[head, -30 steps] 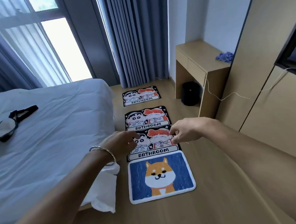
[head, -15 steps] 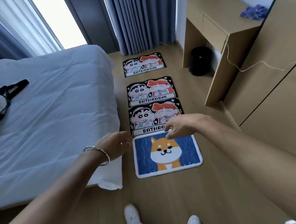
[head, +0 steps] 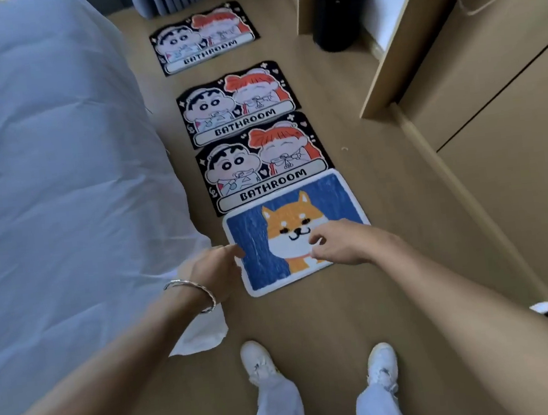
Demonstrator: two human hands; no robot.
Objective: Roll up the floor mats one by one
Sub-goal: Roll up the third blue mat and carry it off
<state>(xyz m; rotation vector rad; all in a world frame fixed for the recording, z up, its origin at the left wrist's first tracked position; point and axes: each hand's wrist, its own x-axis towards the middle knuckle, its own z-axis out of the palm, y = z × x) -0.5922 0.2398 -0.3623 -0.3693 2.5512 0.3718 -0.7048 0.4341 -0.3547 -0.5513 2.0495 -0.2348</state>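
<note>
Dog mat (head: 332, 197) lies flat on the floor (head: 311, 318), left hand (head: 218, 270) and right hand (head: 340, 244) over it, fingers loose and empty; recommend gripping both near corners evenly and rolling tight and straight.

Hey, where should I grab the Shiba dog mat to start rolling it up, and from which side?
Take the dog mat by its near edge, left hand and right hand toward the two near corners, coming from where you stand. It lies flat and that edge sits free on the floor, while the far edge meets the nearest BATHROOM mat.
</note>
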